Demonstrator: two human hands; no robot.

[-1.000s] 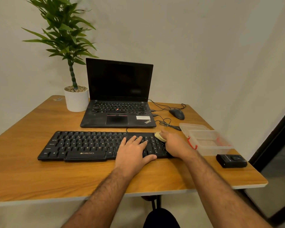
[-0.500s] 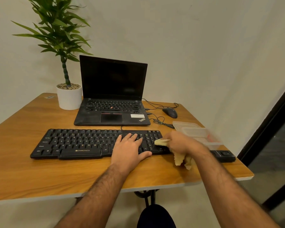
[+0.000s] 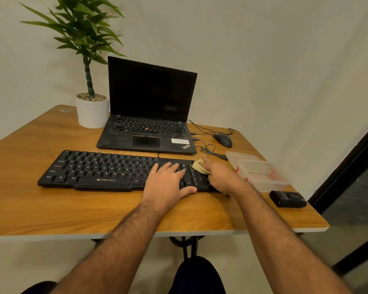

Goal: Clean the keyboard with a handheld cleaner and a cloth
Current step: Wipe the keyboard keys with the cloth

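A black keyboard (image 3: pixel 98 169) lies across the wooden table (image 3: pixel 51 204) in front of the laptop. My left hand (image 3: pixel 168 183) rests flat on its right part, fingers straight, thumb at the front edge. My right hand (image 3: pixel 221 176) grips a pale yellow cloth (image 3: pixel 199 166) and presses it on the keyboard's far right end. Most of the cloth is hidden under the hand. A small black handheld cleaner (image 3: pixel 288 198) lies on the table near the right edge, apart from both hands.
An open black laptop (image 3: pixel 149 107) stands behind the keyboard, a potted plant (image 3: pixel 91 111) to its left. A black mouse (image 3: pixel 222 140) and cables lie at the back right. A clear plastic container (image 3: pixel 261 172) sits right of my right hand.
My right hand lifted the cloth off the keyboard's right end, then brought it back onto the far right keys. The left hand stayed on the keyboard. The camera shifted.
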